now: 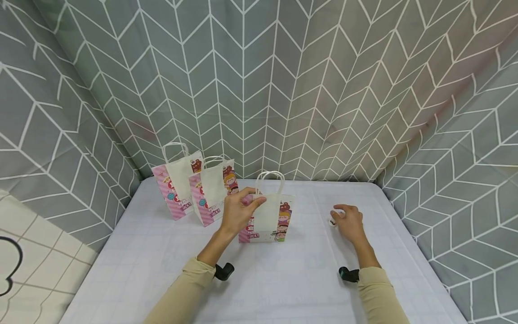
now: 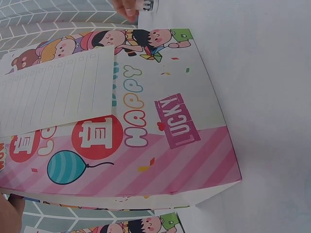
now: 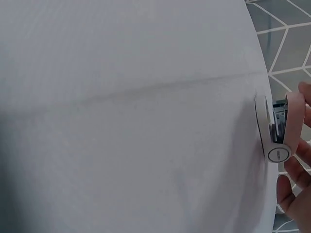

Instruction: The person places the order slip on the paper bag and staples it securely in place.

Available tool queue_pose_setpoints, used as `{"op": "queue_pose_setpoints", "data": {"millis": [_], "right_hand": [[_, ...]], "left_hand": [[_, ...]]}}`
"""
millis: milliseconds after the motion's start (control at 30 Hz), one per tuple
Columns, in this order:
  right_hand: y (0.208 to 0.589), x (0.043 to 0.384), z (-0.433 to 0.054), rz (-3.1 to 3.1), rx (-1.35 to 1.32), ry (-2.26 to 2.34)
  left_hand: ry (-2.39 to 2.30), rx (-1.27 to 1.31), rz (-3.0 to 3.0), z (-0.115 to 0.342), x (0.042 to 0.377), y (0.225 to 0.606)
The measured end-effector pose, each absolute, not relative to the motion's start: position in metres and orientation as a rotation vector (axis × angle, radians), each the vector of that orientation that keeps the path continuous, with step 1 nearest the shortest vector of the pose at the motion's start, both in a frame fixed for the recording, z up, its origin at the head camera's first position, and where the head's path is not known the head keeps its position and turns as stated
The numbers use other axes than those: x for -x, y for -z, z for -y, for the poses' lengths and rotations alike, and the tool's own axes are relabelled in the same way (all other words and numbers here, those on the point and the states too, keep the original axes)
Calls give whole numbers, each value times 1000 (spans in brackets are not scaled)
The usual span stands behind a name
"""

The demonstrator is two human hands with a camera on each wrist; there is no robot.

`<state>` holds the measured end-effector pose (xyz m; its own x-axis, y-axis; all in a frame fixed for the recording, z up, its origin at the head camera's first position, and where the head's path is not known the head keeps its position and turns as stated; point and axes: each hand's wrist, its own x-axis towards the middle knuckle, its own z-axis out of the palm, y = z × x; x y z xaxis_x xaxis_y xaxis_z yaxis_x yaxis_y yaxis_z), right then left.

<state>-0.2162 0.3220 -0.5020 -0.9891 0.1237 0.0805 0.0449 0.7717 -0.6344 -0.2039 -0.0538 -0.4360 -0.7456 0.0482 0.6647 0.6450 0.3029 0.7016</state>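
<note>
A pink and white paper gift bag (image 1: 285,216) with cartoon figures and twisted white handles stands upright at mid-table. My left hand (image 1: 236,211) pinches its upper left edge near the handle. On the bag's front lies a white lined sheet (image 2: 58,92) with a row of small checkboxes, its lower end lifting off the bag. Over at the right, my right hand (image 1: 350,222) grips a small pale pink stapler (image 3: 294,121) by its side, close over the white cloth. The stapler's metal inside shows between its two arms.
Two similar gift bags (image 1: 170,193), each with a white sheet on the front, stand at the back left, the nearer bag (image 1: 206,211) beside my left hand. A patterned grey curtain (image 1: 259,90) rises behind the white table (image 1: 291,279) and along its sides.
</note>
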Motion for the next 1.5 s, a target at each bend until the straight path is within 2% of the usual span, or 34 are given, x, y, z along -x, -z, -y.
{"op": "queue_pose_setpoints", "data": {"millis": [400,900,1500], "right_hand": [[499,208,-331,3004,308,-1003],[506,212,-326,2929,205,-1183],[504,214,-317,2866,126,-1190]], "left_hand": [[1441,602,2051,53,204,436],[1435,610,2046,54,203,435],[1429,600,2064,53,202,436]]}}
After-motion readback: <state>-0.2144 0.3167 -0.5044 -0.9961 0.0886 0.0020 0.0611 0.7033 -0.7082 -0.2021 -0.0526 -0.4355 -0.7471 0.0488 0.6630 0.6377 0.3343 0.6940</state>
